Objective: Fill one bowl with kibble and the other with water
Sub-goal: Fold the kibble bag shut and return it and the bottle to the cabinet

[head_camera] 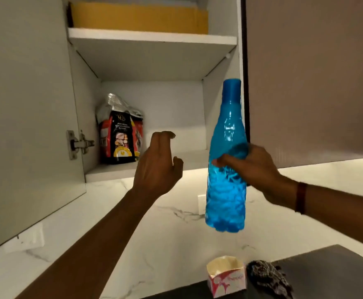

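My right hand grips a tall blue plastic water bottle around its middle and holds it upright in the air in front of the open wall cabinet. My left hand is raised before the cabinet's lower shelf, fingers loosely curled and holding nothing. On that lower shelf, at the back left, stands a black and red kibble bag with a crumpled silver top. The left hand is to the right of the bag and apart from it. No bowls are in view.
The cabinet door stands swung open at the left with its hinge showing. Yellow flat packs fill the upper shelf. Below, on the dark counter, sit an open paper carton and a checked cloth. A closed brown cabinet is at the right.
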